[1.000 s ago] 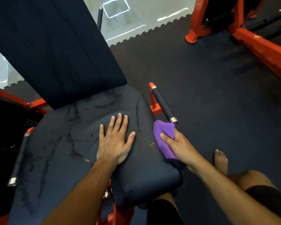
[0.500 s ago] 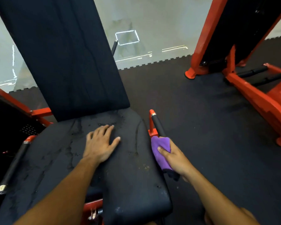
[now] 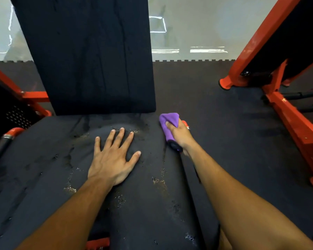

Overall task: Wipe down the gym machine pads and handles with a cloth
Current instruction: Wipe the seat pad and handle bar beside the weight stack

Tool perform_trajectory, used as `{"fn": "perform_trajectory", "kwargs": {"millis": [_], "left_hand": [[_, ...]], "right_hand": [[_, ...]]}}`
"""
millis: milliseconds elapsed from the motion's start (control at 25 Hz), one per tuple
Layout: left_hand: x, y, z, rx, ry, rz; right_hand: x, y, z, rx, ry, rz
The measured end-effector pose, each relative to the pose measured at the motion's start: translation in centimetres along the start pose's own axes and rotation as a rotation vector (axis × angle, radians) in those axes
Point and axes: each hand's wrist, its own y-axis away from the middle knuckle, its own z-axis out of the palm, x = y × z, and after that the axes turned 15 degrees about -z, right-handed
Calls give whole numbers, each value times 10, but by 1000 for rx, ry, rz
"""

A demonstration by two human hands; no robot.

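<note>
A worn black seat pad [image 3: 43, 177] fills the lower middle, with an upright black back pad [image 3: 90, 56] behind it. My left hand [image 3: 114, 156] lies flat on the seat pad, fingers spread, holding nothing. My right hand [image 3: 180, 136] is closed around a purple cloth [image 3: 169, 121] that is wrapped over the right side handle [image 3: 173, 146]; only a short black stretch of that handle and its red far end show. A second black handle [image 3: 0, 147] with a red bracket sits at the seat's left edge.
Red frame parts of the machine [image 3: 33, 95] stand left of the back pad. Another red machine [image 3: 289, 112] occupies the right side. Dark rubber floor mat [image 3: 224, 127] lies between them, ending at a pale floor [image 3: 197, 33] farther back.
My right hand has slid the purple cloth along the right handle toward its far end. My left hand stays flat on the seat pad. The view has tilted up and closer.
</note>
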Motion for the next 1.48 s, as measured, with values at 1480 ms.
{"fn": "perform_trajectory", "kwargs": {"millis": [1480], "left_hand": [[0,-3,-2,3,12,20]], "right_hand": [[12,-27,-9,-173,262,-129]]}}
